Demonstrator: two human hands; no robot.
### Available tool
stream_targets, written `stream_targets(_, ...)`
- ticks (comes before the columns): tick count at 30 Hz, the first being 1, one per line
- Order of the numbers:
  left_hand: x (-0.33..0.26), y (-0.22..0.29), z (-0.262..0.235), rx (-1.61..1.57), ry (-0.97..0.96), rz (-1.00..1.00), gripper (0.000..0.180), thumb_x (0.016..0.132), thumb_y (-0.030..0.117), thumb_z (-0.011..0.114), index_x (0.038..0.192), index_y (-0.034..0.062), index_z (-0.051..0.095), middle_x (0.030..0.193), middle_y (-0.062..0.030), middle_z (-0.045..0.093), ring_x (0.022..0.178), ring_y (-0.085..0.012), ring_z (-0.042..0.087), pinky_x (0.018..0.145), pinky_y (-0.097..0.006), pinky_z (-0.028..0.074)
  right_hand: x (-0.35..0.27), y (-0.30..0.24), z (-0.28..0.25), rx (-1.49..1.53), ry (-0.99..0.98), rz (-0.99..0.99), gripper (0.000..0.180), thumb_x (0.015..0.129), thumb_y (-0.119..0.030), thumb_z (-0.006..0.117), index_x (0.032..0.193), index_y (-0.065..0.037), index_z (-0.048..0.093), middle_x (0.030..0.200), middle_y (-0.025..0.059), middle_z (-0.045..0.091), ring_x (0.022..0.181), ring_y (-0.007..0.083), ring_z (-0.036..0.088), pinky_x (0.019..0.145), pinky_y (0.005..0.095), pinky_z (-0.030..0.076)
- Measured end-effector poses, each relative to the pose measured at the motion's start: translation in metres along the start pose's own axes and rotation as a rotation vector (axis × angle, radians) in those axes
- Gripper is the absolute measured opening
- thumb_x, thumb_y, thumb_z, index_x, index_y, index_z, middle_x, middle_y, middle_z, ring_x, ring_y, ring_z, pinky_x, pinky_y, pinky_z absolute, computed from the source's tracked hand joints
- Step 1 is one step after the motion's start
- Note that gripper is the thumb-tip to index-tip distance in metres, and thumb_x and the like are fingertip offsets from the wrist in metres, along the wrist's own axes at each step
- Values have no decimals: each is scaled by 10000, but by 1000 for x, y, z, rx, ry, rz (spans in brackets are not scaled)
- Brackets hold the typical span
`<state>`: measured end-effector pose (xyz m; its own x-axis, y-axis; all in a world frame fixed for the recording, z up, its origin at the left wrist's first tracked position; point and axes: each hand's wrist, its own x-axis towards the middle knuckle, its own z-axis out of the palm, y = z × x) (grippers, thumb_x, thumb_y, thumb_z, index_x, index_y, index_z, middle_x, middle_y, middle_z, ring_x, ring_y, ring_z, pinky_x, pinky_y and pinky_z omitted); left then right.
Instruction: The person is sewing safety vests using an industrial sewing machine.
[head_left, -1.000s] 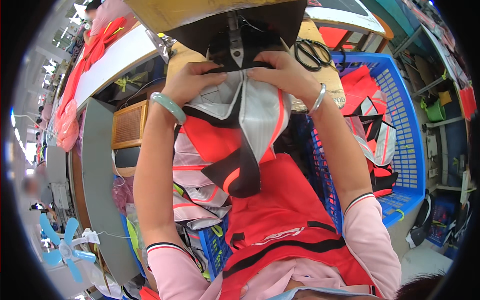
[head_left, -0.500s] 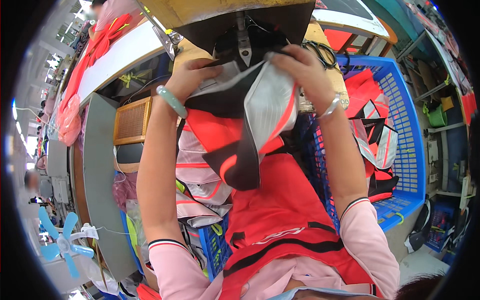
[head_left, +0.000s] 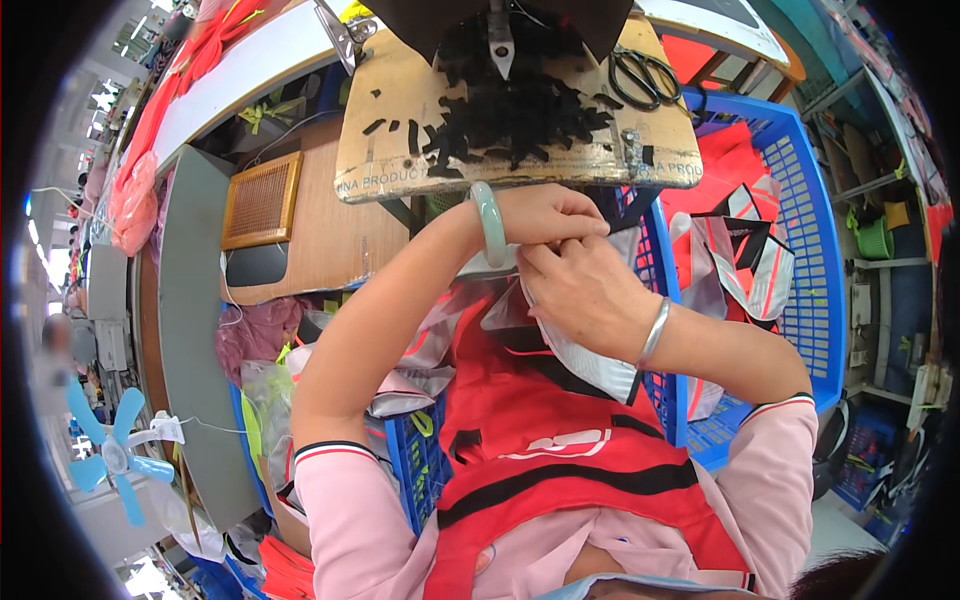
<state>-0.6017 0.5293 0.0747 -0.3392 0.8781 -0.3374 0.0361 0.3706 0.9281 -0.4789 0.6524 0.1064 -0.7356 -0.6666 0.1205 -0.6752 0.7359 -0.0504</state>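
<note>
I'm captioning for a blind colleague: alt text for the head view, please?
A person's left hand and right hand meet over a silver-and-black fabric piece, before a wooden worktop strewn with black scraps. Black scissors lie on it; a blue basket of fabric stands at right.

From the person's head, one wide fisheye view looks steeply down and forward over the red apron (head_left: 500, 415) toward the wooden desk (head_left: 392, 85) at the top, close above the left grip (head_left: 545, 213) and right grip (head_left: 588, 295) near its centre, the surrounding room bending along its dark rim.
</note>
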Motion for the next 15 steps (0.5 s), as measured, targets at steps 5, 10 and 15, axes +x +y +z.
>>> stream_targets(5,-27,-29,31,-40,196,25,497,920,455,603,1170,28,649,1071,-117,691,984,-198,636,915,-312,473,-16,20,16,256,-26,149,260,804,-203,692,987,-38,610,922,131,625,824,313,641,663,419,506)
stream_targets(10,-79,-55,63,669,678,310,398,792,228,712,1158,81,659,1128,-155,677,1041,-390,607,919,-437,475,-36,38,2,451,35,209,195,813,-197,694,938,-65,623,855,94,650,785,316,652,658,422,496)
stream_targets(15,-129,-10,53,535,458,21,226,812,148,665,1013,47,683,947,-189,680,791,-357,654,697,-400,516,-36,35,-26,433,111,147,151,827,-240,668,847,-92,646,788,99,618,740,325,634,694,436,499)
